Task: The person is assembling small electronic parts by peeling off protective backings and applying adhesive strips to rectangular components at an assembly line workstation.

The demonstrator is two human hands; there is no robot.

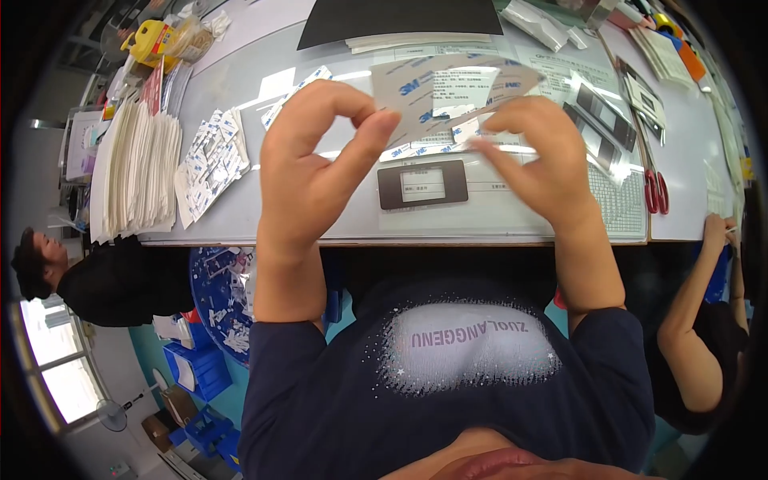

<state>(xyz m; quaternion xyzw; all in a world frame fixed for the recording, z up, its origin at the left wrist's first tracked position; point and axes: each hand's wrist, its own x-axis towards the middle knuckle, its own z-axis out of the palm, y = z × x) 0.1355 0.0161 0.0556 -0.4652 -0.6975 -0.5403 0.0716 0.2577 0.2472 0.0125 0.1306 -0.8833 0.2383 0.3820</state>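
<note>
My left hand (312, 160) pinches the left edge of an adhesive sheet (406, 108) between thumb and fingers. The sheet has pale backing paper with blue print and a rectangular window, and it is raised above the table. At its right side is my right hand (548, 152), slightly blurred, thumb and forefinger curved towards each other with a gap between the tips. Close to those tips is a small white printed piece (464, 133); whether it touches them I cannot tell. Below the sheet, a dark rectangular frame (390, 188) lies flat on the table (336, 228).
Stacked white sheets (136, 172) and loose backing scraps (214, 164) lie at left. Dark framed panels (604, 120) and red-handled scissors (657, 192) are at right. A black board (400, 20) stands at the back. Other people sit on both sides; a blue tub (210, 300) holds scraps.
</note>
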